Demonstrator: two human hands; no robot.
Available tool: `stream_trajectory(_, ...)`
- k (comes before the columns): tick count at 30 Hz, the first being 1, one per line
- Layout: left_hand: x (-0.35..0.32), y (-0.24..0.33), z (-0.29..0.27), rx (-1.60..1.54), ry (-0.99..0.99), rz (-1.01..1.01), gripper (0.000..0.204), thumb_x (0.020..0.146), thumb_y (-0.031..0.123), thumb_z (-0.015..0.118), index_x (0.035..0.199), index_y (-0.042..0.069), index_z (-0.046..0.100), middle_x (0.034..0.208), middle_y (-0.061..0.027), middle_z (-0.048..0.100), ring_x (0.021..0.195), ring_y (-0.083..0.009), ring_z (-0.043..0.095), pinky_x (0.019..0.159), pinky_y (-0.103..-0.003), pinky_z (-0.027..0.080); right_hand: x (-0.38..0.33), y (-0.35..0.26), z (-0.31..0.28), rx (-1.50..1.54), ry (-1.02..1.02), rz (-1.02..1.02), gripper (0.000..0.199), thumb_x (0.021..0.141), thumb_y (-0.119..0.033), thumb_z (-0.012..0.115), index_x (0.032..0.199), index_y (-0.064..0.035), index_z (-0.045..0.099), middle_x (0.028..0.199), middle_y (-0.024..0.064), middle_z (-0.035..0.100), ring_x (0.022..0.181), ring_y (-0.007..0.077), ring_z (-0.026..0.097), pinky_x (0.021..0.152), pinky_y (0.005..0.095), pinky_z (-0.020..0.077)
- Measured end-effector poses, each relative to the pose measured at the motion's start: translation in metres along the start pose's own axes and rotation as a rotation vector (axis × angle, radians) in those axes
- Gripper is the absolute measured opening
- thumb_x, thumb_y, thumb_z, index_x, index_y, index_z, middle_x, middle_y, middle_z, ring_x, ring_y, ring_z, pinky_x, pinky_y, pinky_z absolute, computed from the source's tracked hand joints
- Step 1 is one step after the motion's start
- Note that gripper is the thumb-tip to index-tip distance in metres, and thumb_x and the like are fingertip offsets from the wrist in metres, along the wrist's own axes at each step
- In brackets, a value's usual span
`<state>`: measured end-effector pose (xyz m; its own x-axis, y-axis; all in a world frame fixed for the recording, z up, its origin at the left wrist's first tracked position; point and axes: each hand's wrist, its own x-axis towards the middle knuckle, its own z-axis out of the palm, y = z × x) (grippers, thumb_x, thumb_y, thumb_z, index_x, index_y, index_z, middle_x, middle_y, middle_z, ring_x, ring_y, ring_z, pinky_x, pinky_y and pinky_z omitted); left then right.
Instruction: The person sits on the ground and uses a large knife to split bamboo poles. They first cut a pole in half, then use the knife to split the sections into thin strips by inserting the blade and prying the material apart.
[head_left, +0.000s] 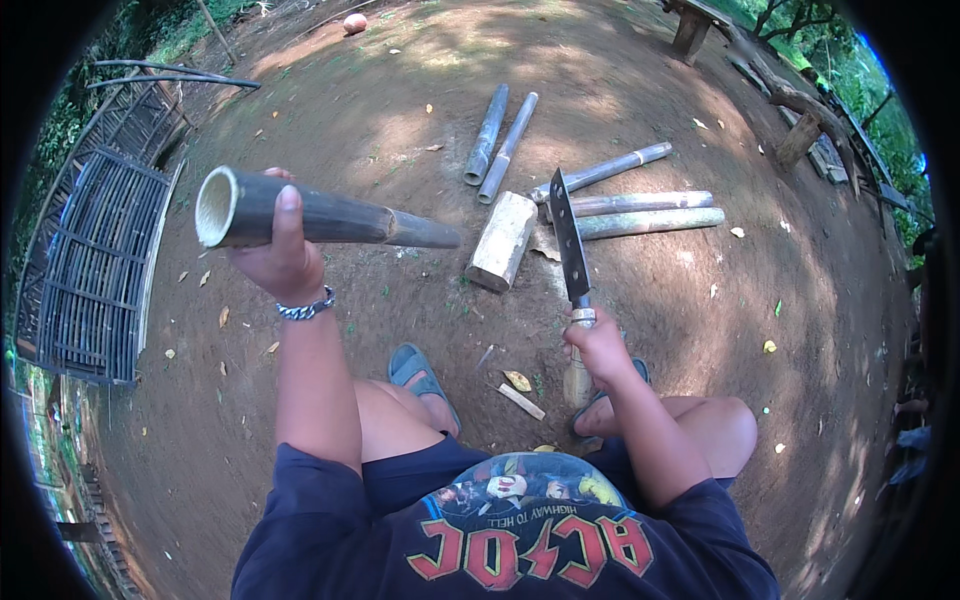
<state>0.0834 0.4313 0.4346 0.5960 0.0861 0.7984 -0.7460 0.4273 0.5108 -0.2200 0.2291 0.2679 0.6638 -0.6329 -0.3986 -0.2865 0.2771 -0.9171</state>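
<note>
bamboo tube (320, 217) | dark, hollow, pale rim | L hand (280, 260) grip

No packages, labels, signs or screens show anywhere on this bare dirt yard.

Dark hollow bamboo tube (320, 215) sits upper left of frame, held level, open pale end facing left. The machete (572, 262) stands center-right, blade pointing up, wooden handle at the bottom.
</note>
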Motion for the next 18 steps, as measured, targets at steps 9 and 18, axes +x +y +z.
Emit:
stream_trajectory(9,-0.033,-0.04,0.002,0.106,-0.173,-0.355,0.047,0.075,0.018,0.088,0.11,0.001,0.062,0.1,-0.0068,0.069,0.089,-0.0139,0.067,0.08,-0.031,0.054,-0.039,0.001,0.021,-0.019,-0.09,-0.027,0.039,0.082,0.001,0.066,0.116,-0.0016,0.048,0.08,0.0048,0.058,0.063,0.0134,0.06,0.057,0.0299,0.0494)
stream_trajectory(18,-0.043,-0.058,0.008,0.034,-0.146,-0.384,0.046,0.084,0.01,0.08,0.124,-0.001,0.059,0.114,-0.0105,0.068,0.102,-0.019,0.065,0.091,-0.035,0.053,-0.064,-0.044,0.01,-0.195,-0.108,-0.031,0.057,0.079,-0.016,0.073,0.127,0.0011,0.047,0.087,0.0096,0.065,0.071,0.0146,0.062,0.066,0.0319,0.0519)
